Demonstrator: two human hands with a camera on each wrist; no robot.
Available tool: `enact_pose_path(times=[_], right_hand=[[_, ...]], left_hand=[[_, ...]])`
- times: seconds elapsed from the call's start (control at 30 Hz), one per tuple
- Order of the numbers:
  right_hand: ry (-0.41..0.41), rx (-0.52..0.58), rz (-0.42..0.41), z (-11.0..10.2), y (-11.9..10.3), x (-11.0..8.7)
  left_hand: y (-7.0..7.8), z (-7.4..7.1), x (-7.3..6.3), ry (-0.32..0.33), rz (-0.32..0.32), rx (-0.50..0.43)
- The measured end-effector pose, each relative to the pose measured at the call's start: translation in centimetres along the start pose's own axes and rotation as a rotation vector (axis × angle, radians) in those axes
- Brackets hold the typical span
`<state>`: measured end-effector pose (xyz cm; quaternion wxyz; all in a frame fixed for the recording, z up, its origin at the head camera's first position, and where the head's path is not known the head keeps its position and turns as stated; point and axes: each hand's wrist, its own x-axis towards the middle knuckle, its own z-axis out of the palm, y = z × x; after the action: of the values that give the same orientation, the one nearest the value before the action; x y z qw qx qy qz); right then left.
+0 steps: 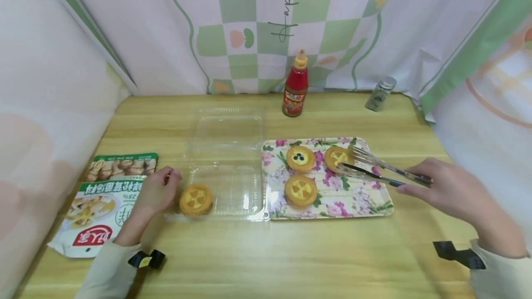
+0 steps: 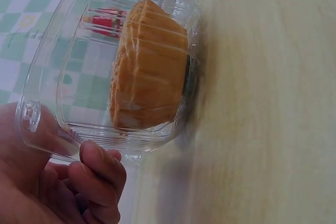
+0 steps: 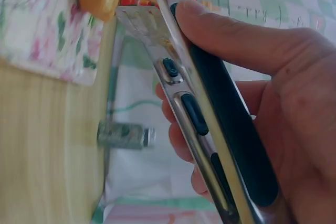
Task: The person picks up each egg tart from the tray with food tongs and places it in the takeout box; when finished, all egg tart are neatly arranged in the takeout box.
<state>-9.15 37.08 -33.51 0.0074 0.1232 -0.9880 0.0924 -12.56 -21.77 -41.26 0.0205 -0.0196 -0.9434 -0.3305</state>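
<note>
Presently, the round golden tart with yellow filling (image 1: 334, 157) is resting on the rectangular floral tray (image 1: 367, 197), dark-gripped metal tongs (image 3: 233, 129) spanning its right edge. Its crust, probably light and crumbly, is calling for gentle side-wall gripping. The right hand (image 1: 444, 190) is clamping the tongs; the left hand (image 1: 159, 191) is pinching the clear plastic container (image 1: 232, 193) on the wooden desk (image 1: 291, 260).

left hand (image 1: 158, 192) and right hand (image 1: 448, 190) curled

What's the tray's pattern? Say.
The tray has a pink-green floral print, clearest in the head view.
</note>
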Motion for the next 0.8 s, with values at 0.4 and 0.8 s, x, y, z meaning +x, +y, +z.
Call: enact_pose_path(times=[0.4, 0.8], right_hand=[[-0.112, 0.014, 0.037, 0.7, 1.3, -0.2], [-0.082, -0.025, 0.003, 1.3, 0.7, 0.4]], left_hand=[[0.3, -0.1, 0.0, -0.001, -0.008, 0.028], [0.7, -0.2, 0.1, 0.018, -0.036, 0.031]])
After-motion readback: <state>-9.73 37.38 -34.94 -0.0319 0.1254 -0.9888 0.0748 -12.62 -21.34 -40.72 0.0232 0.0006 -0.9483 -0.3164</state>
